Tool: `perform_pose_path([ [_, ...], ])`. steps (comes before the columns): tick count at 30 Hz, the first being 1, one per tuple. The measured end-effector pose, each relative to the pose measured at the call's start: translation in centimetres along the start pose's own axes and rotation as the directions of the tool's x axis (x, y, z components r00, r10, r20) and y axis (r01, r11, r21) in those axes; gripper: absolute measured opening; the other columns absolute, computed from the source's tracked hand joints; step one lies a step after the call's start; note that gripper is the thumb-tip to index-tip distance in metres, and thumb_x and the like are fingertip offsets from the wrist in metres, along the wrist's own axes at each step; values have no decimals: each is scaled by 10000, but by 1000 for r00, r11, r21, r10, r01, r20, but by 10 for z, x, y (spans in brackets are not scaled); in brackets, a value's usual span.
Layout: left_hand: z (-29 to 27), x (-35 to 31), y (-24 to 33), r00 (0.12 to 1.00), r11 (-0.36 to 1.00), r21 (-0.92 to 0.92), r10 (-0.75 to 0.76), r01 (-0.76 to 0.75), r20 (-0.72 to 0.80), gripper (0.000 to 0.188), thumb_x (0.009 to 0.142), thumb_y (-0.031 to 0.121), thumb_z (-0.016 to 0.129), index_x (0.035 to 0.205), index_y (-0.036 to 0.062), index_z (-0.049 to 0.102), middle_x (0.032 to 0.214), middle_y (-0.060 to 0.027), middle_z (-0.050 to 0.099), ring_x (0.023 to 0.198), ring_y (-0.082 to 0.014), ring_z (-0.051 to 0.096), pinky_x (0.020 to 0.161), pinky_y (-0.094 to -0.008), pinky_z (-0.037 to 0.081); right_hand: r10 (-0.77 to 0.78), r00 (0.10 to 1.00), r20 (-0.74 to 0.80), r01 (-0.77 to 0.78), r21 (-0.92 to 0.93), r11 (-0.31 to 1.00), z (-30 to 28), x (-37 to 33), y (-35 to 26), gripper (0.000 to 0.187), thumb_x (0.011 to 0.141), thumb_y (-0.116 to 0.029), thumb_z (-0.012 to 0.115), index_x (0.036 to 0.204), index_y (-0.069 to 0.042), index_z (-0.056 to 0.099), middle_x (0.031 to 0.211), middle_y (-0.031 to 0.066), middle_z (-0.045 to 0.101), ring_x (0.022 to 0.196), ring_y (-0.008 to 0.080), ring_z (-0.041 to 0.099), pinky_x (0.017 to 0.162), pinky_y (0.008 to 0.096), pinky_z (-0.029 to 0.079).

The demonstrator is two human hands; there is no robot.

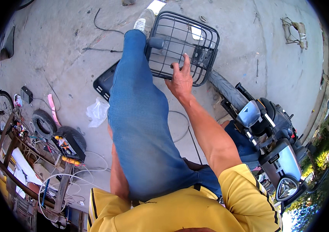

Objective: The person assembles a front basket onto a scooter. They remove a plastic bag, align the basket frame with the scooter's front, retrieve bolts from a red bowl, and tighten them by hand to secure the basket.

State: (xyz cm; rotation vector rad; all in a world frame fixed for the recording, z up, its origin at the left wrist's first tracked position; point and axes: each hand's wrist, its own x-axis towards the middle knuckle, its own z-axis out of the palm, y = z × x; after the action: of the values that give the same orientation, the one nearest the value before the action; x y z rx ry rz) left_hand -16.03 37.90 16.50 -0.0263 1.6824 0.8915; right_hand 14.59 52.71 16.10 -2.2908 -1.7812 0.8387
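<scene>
My right hand (180,80) is over the near rim of a black wire basket (172,58), its fingers apart and one stretched out across the mesh. A small dark thing shows by one fingertip, too small to name. The basket lies on the concrete beside my shoe (144,21), with a dark grey block-like part (156,43) at its left side and a black bracket (202,57) toward its right. On my left, the forearm (118,172) goes down behind my jeans-clad leg (137,104), which hides my left hand.
A silver and black electric scooter (284,162) stands at right, its tyre (226,89) close to the basket. A black tray-like panel (104,83) and a clear plastic bag (98,112) lie left of my leg. Tyres (43,123), hoses and a tool box (69,145) crowd the lower left.
</scene>
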Motion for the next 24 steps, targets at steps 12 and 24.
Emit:
perform_pose_path([
  [12, 17, -1, 72, 972, 963, 135, 234, -234, 16, 172, 996, 158, 411, 936, 75, 548, 780, 7, 496, 735, -109, 483, 676, -244, 421, 377, 826, -419, 81, 750, 657, -142, 36, 75, 360, 806, -86, 736, 1106, -73, 537, 1284, 92, 496, 877, 154, 548, 797, 327, 495],
  [24, 95, -98, 206, 803, 826, -126, 563, -549, 195, 234, 1020, 139, 442, 1141, 15, 598, 729, 31, 421, 627, -66, 397, 494, -211, 307, 417, 796, -439, 508, 858, -68, -282, -48, -28, 257, 893, -55, 623, 1145, -91, 591, 999, -3, 552, 845, 92, 556, 714, 285, 523],
])
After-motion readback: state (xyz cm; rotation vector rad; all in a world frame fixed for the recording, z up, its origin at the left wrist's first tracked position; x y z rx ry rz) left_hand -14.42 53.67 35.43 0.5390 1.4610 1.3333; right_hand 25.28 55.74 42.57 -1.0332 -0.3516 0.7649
